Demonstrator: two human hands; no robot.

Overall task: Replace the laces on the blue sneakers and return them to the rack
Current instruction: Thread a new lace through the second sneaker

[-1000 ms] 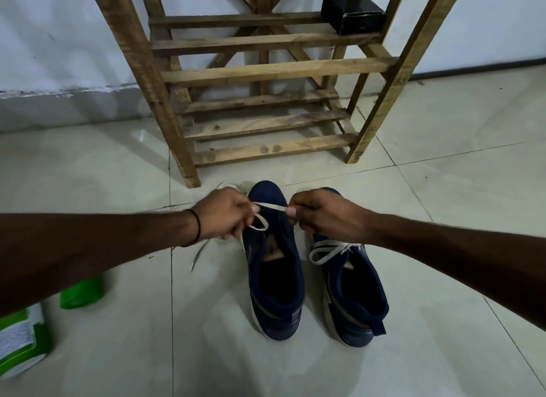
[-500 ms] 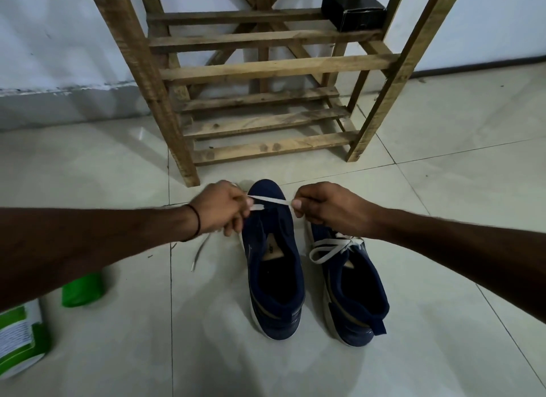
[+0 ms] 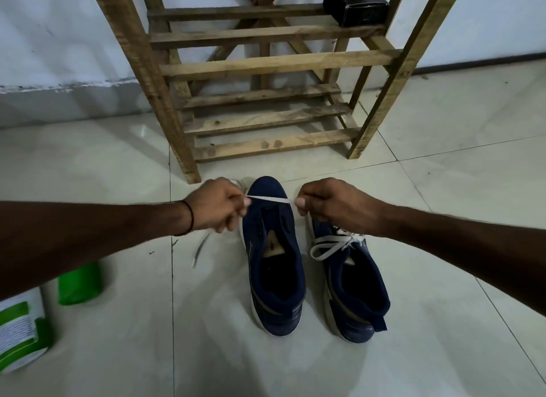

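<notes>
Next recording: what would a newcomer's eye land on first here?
At mid-frame the left hand and right hand pinch a white lace stretched taut between them, above the front of the unlaced sneaker. Beside it to the right sits the laced sneaker, its bow tied. The wooden rack stands just behind both.

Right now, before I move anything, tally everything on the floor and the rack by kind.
Blue sneakers: 2
White laces: 2
Wooden rack: 1
Black box: 1
Green cylinder: 1
Green-and-white container: 1
Total: 8
</notes>
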